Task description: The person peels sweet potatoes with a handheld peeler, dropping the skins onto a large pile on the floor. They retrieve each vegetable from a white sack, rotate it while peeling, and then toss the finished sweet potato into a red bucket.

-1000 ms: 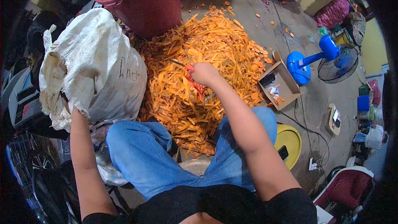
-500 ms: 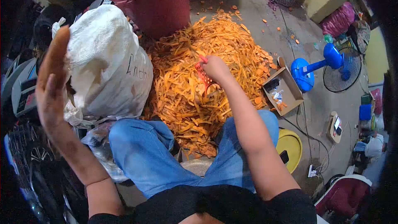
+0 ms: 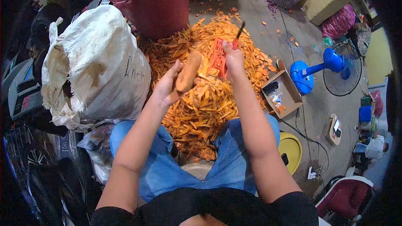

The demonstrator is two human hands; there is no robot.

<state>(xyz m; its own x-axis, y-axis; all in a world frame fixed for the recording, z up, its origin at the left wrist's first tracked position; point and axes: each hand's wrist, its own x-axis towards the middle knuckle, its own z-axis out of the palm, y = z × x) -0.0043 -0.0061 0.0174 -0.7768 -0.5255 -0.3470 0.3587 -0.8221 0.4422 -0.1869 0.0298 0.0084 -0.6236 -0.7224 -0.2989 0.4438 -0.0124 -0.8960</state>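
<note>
My left hand (image 3: 167, 84) is closed around the lower side of a plump orange carrot (image 3: 189, 71), tilted with its top leaning right. Facing it, my right hand (image 3: 234, 61) grips a red perforated plastic tool (image 3: 217, 56) whose flat, holed face is turned toward the carrot. A narrow dark blade (image 3: 240, 30) with a red base sticks up from the same hand; whether it belongs to the red tool I cannot tell. Both hands are over a big heap of orange peelings (image 3: 205, 121) on the floor between my knees. Carrot and red tool are apart.
A white woven sack (image 3: 100, 58) stands open at the left. Behind the heap is a large maroon tub (image 3: 155, 8). To the right are a cardboard box (image 3: 289, 92), a blue fan (image 3: 301, 75), a yellow lid (image 3: 291, 152) and loose cables (image 3: 312, 136).
My left hand has come from beside the sack to over the heap, now with a carrot in it. My right hand has risen slightly and shifted right, turning the red tool upright.
</note>
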